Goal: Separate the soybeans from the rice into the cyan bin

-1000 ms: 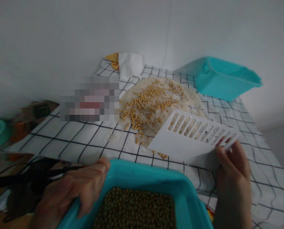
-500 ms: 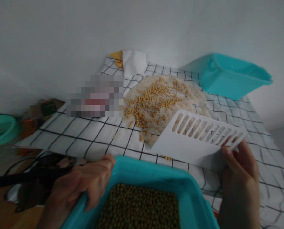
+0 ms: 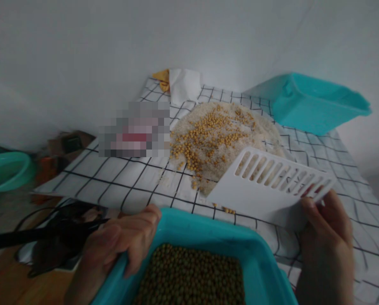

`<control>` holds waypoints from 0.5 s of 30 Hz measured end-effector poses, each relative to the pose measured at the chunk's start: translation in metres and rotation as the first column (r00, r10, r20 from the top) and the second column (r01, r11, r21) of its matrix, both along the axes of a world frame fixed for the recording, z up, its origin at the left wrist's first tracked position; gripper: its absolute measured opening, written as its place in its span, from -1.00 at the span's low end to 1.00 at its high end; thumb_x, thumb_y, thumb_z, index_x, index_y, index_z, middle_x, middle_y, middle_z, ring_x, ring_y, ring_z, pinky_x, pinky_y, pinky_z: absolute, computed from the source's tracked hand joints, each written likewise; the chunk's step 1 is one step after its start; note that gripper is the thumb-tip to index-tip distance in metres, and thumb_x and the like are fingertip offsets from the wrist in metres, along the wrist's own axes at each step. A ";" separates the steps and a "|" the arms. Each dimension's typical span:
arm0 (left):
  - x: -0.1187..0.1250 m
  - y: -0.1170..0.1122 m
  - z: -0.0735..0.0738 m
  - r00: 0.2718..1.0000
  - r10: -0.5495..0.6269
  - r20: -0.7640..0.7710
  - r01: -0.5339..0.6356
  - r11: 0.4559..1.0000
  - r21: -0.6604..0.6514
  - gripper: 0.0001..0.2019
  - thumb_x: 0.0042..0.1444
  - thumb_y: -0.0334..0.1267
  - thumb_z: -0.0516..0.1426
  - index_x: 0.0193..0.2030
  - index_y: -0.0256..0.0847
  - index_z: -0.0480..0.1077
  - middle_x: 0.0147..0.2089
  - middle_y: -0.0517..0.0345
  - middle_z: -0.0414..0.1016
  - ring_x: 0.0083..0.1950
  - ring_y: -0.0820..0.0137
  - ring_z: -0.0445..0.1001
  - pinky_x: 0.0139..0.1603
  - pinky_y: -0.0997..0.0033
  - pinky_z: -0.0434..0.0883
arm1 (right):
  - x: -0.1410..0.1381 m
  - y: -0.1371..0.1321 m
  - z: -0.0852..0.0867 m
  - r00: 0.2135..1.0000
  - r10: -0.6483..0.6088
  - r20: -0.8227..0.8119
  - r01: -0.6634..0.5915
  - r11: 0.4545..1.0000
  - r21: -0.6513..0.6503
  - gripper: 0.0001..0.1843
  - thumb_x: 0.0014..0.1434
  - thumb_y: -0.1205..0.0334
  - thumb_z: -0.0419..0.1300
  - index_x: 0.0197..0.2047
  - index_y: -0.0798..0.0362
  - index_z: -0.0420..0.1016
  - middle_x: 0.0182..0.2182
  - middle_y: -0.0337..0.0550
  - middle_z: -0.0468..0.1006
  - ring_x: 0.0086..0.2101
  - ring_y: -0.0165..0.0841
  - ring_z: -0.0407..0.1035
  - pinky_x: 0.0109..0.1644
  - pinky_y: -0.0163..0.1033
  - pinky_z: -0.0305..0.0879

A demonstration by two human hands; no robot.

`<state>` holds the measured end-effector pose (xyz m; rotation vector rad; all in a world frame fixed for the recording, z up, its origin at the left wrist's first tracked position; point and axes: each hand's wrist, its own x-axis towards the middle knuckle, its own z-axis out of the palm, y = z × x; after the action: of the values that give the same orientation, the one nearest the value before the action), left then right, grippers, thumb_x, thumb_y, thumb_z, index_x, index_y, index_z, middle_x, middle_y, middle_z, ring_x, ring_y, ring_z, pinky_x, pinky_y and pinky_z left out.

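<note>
with the left hand [image 3: 129, 239] curled over the tub's [image 3: 208, 225] rim, nearside of the pile [image 3: 227, 142], and the right hand [image 3: 331, 228] pinching the board [image 3: 249, 195] at the pile's near right edge, steady tub and gentle board should limit scatter.

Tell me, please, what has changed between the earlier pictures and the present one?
Everything sits somewhat further right in the picture, probably because the camera turned left. Nothing was visibly grasped or released. The left hand still grips the near turquoise basin, the right hand still holds the white slotted plastic piece, and the bean-strewn pile looks the same.
</note>
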<state>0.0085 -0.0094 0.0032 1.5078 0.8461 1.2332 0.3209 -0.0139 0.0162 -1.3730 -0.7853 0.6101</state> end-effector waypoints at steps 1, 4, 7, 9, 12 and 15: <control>0.000 -0.001 -0.001 1.000 -0.009 0.005 0.009 1.000 -0.001 -0.32 0.48 0.07 -0.20 -0.68 -0.17 0.14 -0.75 0.31 0.16 -0.69 0.39 0.16 -0.25 0.02 0.22 | 0.002 0.000 -0.001 1.000 0.004 -0.009 -0.004 1.000 -0.011 -0.67 0.16 0.12 0.42 -0.01 -0.03 0.65 -0.07 -0.05 0.72 -0.02 -0.03 0.60 0.05 -0.02 0.46; -0.002 -0.002 -0.004 1.000 -0.019 0.011 0.019 1.000 0.019 -0.32 0.49 0.05 -0.20 -0.68 -0.17 0.13 -0.73 0.32 0.16 -0.68 0.40 0.15 -0.27 0.02 0.18 | 0.006 0.001 -0.002 0.999 -0.002 -0.043 0.001 1.000 -0.030 -0.60 0.10 0.10 0.46 0.01 -0.03 0.66 -0.05 -0.03 0.72 -0.02 0.00 0.61 0.05 0.01 0.47; -0.004 -0.002 -0.006 0.999 -0.034 -0.009 0.034 0.999 0.030 -0.33 0.48 0.05 -0.20 -0.67 -0.16 0.13 -0.72 0.32 0.17 -0.67 0.39 0.15 -0.27 0.03 0.15 | 0.005 0.001 0.000 0.998 0.014 -0.054 -0.015 1.000 -0.017 -0.64 0.10 0.10 0.46 -0.02 -0.05 0.67 -0.06 -0.06 0.71 0.00 -0.02 0.60 0.09 0.01 0.45; -0.005 -0.002 -0.007 0.999 -0.036 -0.016 0.036 0.999 0.020 -0.33 0.49 0.05 -0.21 -0.67 -0.16 0.14 -0.72 0.31 0.18 -0.67 0.38 0.15 -0.26 0.03 0.14 | 0.003 0.001 0.002 0.999 0.041 -0.032 -0.041 0.999 0.002 -0.71 0.15 0.13 0.43 -0.04 -0.04 0.66 -0.04 -0.08 0.70 0.04 -0.05 0.57 0.16 0.00 0.41; -0.006 0.000 -0.008 0.999 -0.040 -0.005 0.040 0.999 0.008 -0.33 0.49 0.05 -0.21 -0.67 -0.16 0.14 -0.73 0.30 0.18 -0.67 0.38 0.16 -0.25 0.02 0.16 | 0.002 0.000 0.003 0.999 0.038 -0.001 -0.038 0.999 0.020 -0.71 0.17 0.17 0.41 -0.02 -0.03 0.65 -0.04 -0.08 0.69 0.05 -0.04 0.56 0.17 0.02 0.38; -0.007 0.002 -0.009 0.997 -0.074 -0.012 0.074 0.997 0.029 -0.32 0.48 0.08 -0.21 -0.67 -0.15 0.15 -0.73 0.31 0.17 -0.67 0.39 0.16 -0.27 0.03 0.18 | 0.003 0.000 0.002 0.999 0.033 0.003 -0.033 0.999 0.012 -0.71 0.18 0.16 0.40 -0.02 -0.04 0.63 -0.04 -0.07 0.69 0.03 -0.02 0.56 0.16 0.05 0.39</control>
<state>0.0016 -0.0071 -0.0055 1.5571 0.7755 1.1887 0.3235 -0.0142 0.0187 -1.3526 -0.8138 0.6289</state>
